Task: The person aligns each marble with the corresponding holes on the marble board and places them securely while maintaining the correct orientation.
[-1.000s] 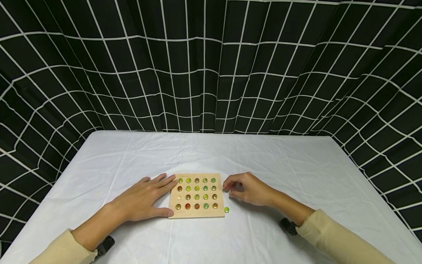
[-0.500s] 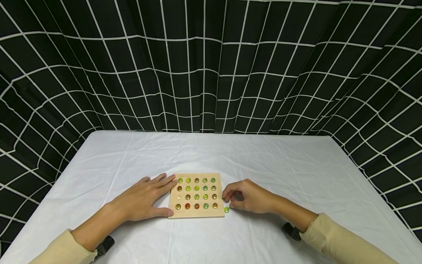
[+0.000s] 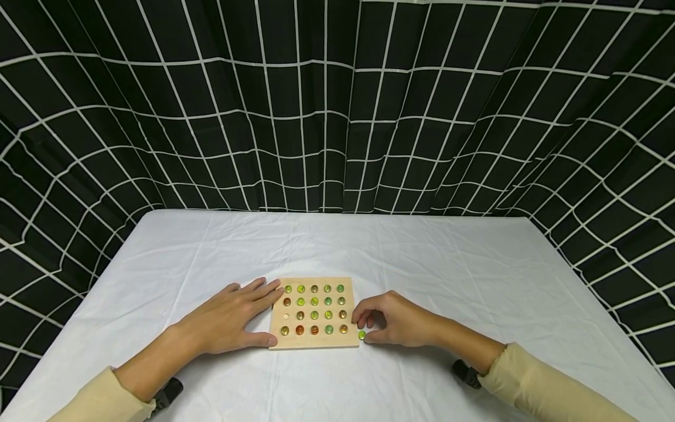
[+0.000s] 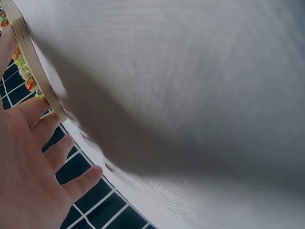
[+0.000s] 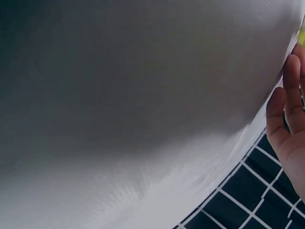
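Observation:
A square-cornered wooden board point(image 3: 323, 340) lies on the white cloth, with rows of coloured glass marbles point(image 3: 314, 301) set in its hollows. One hollow in the left column is bare. My left hand point(image 3: 232, 316) lies spread at the board's left edge, fingertips on its upper corner and thumb on the lower one. The left wrist view shows those fingers along the board's edge. Beside the lower right corner sits a loose green marble point(image 3: 361, 334). Over it my right hand point(image 3: 398, 321) is bent, thumb tip right at the marble and index fingertip at the board's edge, with a gap between.
White cloth covers the table point(image 3: 448, 258). Behind it and at both sides hangs a black curtain point(image 3: 337, 117) with a white grid. A dark wrist device point(image 3: 466, 373) sits under the right forearm, and another point(image 3: 169, 394) under the left.
My right hand has come down toward the near side and slightly left, its thumb reaching the loose green marble. The left hand and the board have stayed in place.

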`<state>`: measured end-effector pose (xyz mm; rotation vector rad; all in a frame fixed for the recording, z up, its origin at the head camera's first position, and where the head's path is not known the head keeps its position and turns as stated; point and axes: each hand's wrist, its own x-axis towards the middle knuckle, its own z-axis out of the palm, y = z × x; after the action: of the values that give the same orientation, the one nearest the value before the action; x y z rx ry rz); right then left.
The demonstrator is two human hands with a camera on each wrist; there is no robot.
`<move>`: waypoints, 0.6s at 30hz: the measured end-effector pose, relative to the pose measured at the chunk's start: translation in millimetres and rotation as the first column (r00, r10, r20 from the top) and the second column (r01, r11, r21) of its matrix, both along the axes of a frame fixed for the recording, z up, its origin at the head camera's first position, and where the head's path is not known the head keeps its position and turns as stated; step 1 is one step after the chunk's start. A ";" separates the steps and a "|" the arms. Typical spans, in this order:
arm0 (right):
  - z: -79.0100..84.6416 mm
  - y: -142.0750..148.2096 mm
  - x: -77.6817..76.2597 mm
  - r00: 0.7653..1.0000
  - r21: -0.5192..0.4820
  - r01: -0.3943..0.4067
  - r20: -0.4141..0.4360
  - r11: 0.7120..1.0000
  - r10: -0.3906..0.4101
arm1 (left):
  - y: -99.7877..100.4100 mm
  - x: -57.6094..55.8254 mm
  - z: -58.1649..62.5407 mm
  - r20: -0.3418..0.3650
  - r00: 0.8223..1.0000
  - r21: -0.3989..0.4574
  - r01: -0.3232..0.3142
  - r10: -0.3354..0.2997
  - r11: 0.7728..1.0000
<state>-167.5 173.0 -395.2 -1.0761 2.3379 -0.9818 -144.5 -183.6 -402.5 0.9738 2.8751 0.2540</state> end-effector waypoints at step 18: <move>21.3 -10.6 -9.1 0.996 -0.034 -0.008 -0.092 0.999 0.005 | -0.9 -0.9 -0.7 0.001 1.000 -0.002 0.005 -0.005 1.000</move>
<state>-176.6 162.4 -373.9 -1.1651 2.3963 -0.9936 -145.5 -184.5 -403.2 0.9797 2.8709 0.2513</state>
